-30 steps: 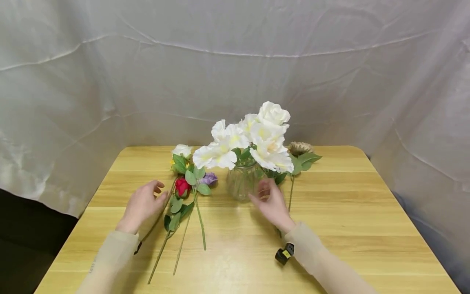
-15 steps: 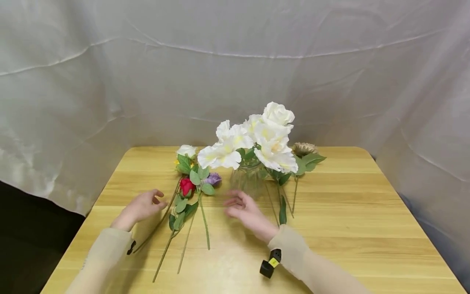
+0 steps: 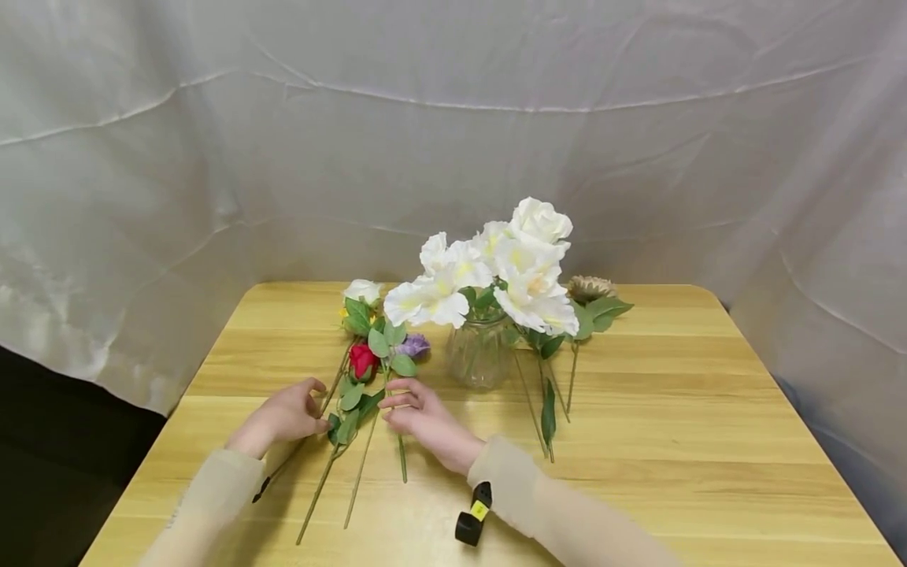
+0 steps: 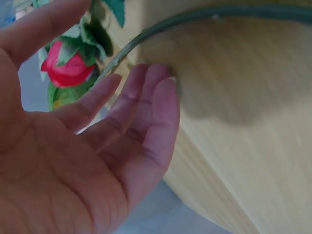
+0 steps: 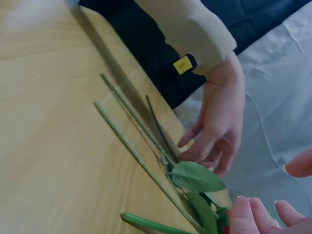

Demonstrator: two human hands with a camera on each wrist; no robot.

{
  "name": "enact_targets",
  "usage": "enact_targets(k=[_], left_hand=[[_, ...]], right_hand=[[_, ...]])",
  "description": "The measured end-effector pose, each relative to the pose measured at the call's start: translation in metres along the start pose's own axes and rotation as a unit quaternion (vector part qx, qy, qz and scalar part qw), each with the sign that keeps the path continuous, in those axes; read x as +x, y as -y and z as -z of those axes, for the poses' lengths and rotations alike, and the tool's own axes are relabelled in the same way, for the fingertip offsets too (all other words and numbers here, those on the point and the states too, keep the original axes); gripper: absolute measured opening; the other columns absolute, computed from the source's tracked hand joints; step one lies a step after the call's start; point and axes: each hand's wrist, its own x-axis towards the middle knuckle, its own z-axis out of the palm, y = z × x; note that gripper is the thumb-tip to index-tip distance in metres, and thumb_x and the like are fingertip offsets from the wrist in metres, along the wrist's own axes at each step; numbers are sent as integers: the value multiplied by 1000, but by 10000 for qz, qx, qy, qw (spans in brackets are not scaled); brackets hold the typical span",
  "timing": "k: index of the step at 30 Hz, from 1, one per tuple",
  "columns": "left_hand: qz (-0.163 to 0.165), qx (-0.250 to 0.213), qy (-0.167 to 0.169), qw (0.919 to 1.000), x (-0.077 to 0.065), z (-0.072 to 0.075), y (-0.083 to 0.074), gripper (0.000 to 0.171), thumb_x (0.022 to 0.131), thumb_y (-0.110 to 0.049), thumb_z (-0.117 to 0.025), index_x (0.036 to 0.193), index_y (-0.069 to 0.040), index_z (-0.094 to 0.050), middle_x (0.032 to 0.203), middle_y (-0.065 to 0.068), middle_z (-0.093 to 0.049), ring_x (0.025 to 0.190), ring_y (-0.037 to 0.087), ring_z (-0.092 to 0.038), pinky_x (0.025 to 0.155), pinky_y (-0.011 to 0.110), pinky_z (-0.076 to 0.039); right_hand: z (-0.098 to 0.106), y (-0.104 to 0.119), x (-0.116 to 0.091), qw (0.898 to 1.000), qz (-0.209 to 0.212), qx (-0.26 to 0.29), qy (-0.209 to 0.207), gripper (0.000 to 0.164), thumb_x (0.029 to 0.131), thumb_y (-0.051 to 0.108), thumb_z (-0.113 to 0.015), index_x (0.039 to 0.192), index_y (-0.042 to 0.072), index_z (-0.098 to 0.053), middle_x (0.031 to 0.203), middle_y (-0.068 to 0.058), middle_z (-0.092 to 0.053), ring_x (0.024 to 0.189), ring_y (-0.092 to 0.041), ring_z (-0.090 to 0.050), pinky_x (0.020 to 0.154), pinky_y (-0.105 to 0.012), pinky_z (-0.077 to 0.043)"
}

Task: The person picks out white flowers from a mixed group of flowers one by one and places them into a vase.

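My left hand hovers at the left of a bundle of loose artificial flowers, fingers relaxed and thumb apart. In the left wrist view a green stem runs past its fingertips, ungripped. A red rose lies in the bundle, with a purple flower and a white rose behind it. At the bundle's right side is my right hand, its loosely bent fingers over a green stem. The right wrist view shows the right thumb well apart from the fingers; contact with the stem cannot be told.
A clear glass vase holding large white flowers stands behind my right hand. Right of it lie a beige flower with leaves and several stems. Grey cloth hangs behind the wooden table.
My right hand has moved left from beside the vase to the loose flowers. My left hand has shifted slightly toward the red rose's stem. The flowers and vase stay in place.
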Motion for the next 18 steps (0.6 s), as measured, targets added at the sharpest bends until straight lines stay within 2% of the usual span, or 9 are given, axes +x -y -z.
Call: enact_targets(k=[7,13,18], left_hand=[[12,264,-252,9993,0,-6,3,56,76,-8,-73,124,2,-47,96,14,-58,84,28,-56,74,50,-50],[63,202,-377,9991,-3,-6,8,55,73,-1,-67,125,2,-47,97,13,-58,83,27,-55,72,48,-50],[121,174,-561,9982,-5,-4,14,56,71,1,-63,124,5,-47,94,11,-59,82,26,-54,73,48,-49]], right_hand=[[-20,-7,0,9980,63,-604,183,52,83,3,-58,133,6,-46,122,-16,-56,103,-26,-57,88,-38,-51],[-25,-9,-2,9971,-65,-678,343,50,82,5,-59,130,7,-47,120,-14,-57,99,-19,-57,88,-40,-51],[-25,-13,-4,9971,-123,-641,387,48,83,5,-60,129,8,-48,118,-15,-57,97,-18,-58,86,-37,-51]])
